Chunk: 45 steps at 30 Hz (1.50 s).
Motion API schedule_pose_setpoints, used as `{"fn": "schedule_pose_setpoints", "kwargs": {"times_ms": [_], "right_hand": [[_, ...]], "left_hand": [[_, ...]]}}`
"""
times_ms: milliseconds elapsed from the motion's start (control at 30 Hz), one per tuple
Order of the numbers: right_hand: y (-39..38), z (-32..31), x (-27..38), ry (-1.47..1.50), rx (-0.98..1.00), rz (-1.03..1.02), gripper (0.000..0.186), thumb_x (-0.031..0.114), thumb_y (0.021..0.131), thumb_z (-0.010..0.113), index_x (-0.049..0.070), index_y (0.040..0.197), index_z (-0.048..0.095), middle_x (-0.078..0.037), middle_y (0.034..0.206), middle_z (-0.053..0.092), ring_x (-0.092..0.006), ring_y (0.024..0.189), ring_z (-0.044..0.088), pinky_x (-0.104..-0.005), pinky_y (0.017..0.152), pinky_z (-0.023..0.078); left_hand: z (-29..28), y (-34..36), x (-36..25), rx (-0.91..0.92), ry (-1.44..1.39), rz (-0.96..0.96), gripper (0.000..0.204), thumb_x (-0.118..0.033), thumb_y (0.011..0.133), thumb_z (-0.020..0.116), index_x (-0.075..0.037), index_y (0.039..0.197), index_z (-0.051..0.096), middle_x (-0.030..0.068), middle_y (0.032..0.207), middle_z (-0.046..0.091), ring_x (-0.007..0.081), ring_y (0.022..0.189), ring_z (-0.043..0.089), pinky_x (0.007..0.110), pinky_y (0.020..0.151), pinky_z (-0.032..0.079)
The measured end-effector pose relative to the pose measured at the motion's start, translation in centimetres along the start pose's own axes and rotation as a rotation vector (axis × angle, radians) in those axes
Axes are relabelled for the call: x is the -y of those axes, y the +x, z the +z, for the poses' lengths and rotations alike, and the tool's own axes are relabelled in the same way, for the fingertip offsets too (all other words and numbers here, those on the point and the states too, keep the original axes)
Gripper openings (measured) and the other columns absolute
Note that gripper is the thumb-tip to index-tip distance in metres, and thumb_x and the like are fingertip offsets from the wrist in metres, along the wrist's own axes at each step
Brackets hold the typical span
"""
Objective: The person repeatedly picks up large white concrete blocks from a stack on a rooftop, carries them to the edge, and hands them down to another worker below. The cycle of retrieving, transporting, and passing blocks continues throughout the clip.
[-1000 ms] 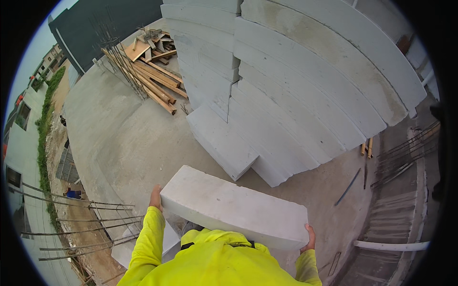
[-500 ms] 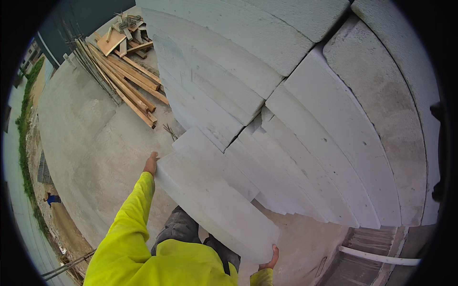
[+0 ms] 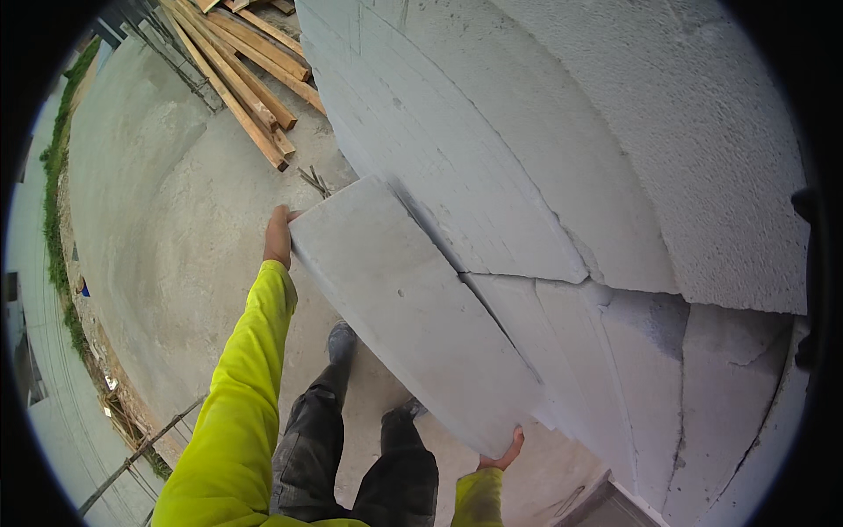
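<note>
A long pale grey block [image 3: 399, 316] lies tilted across the middle of my view, against the tall stack of similar blocks [image 3: 553, 132]. My left hand [image 3: 279, 233] grips its upper left end, thumb and fingers at the corner. My right hand [image 3: 502, 452] holds the lower right end, its fingers partly hidden at the block's edge. Both forearms are in yellow sleeves, and my legs in dark trousers show below the block.
Loose timber beams [image 3: 246, 79] and thin steel rods [image 3: 176, 61] lie at the upper left on a concrete slab [image 3: 158, 263]. More rods [image 3: 140, 452] stick out at the lower left, by the slab's edge, beyond which is a strip of grass [image 3: 57, 202].
I have carried the block from in front of my body up against the stack, turning it diagonally with its left end higher. My view has moved closer to the stack.
</note>
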State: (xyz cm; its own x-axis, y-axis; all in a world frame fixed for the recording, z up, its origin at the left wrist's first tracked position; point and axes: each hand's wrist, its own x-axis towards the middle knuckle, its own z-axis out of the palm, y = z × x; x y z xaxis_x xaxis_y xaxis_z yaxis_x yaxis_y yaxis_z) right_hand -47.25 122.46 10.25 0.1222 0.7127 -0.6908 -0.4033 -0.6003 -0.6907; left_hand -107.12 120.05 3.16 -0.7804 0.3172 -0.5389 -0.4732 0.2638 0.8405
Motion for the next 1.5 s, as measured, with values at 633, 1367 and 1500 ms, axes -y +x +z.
{"fn": "schedule_pose_setpoints", "kwargs": {"times_ms": [633, 1367, 1500], "right_hand": [[4.3, 2.2, -2.8, -0.265, -0.021, 0.089, 0.075, 0.060, 0.096, 0.048, 0.008, 0.148, 0.036, -0.010, 0.150, 0.040, -0.0290, 0.134, 0.041, -0.0460, 0.112, 0.034], [-5.2, -1.7, 9.3, -1.736, 0.818, 0.368, 0.083, 0.037, 0.093, 0.063, 0.000, 0.154, 0.021, -0.022, 0.137, 0.053, -0.0343, 0.109, 0.064, -0.0457, 0.086, 0.055], [-5.4, -4.8, 12.6, -1.961, 0.885, 0.228, 0.075, 0.033, 0.092, 0.063, -0.001, 0.150, 0.031, -0.021, 0.128, 0.058, -0.0309, 0.098, 0.067, -0.0403, 0.074, 0.055]], "left_hand": [[5.6, 2.5, 6.1, 0.006, -0.850, -0.295, 0.087, -0.072, 0.090, 0.034, 0.002, 0.132, 0.055, 0.0193, 0.129, 0.061, 0.0351, 0.115, 0.059, 0.041, 0.102, 0.045], [-28.7, -86.5, 47.2, -1.022, -0.061, -0.982, 0.074, -0.063, 0.089, 0.041, -0.005, 0.133, 0.055, 0.0134, 0.106, 0.064, 0.0276, 0.077, 0.061, 0.044, 0.059, 0.043], [-17.1, -98.3, 50.2, -1.191, -0.561, -0.978, 0.073, -0.061, 0.088, 0.042, -0.006, 0.136, 0.050, 0.0173, 0.123, 0.059, 0.0329, 0.097, 0.062, 0.051, 0.070, 0.048]]}}
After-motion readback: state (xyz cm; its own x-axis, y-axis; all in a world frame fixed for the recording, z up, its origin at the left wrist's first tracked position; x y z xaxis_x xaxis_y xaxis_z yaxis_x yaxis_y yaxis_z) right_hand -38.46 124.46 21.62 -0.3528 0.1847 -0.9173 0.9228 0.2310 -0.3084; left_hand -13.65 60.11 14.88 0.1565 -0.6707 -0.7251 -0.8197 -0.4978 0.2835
